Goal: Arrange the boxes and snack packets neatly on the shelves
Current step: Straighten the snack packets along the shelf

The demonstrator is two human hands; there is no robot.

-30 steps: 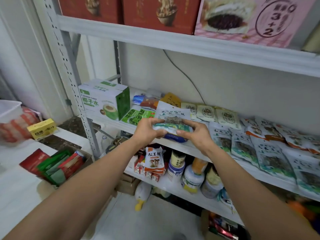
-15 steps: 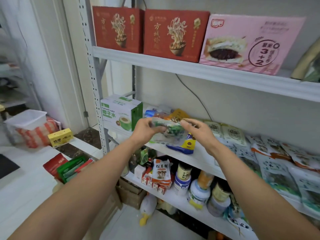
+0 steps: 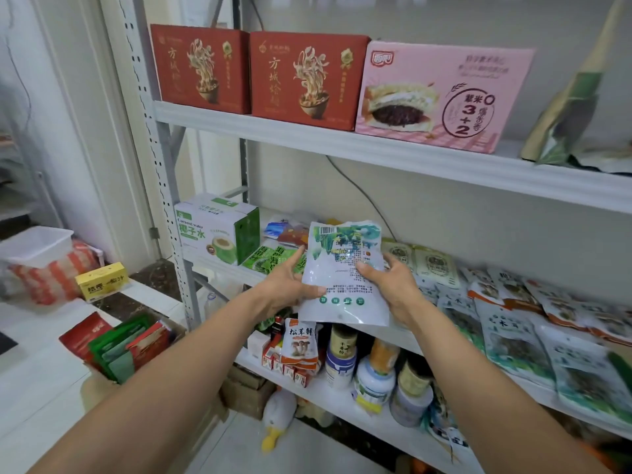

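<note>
Packet (image 3: pixel 345 273), pale with green print, held upright, back side to camera, in front of the middle shelf (image 3: pixel 383 328). Left hand (image 3: pixel 289 285) grasps its left edge; right hand (image 3: pixel 388 282) grasps its right edge. Coconut-water box (image 3: pixel 215 230) left of packet, on the same shelf. More packets (image 3: pixel 506 319) lie right of it. Jars (image 3: pixel 372 374) below.
</note>
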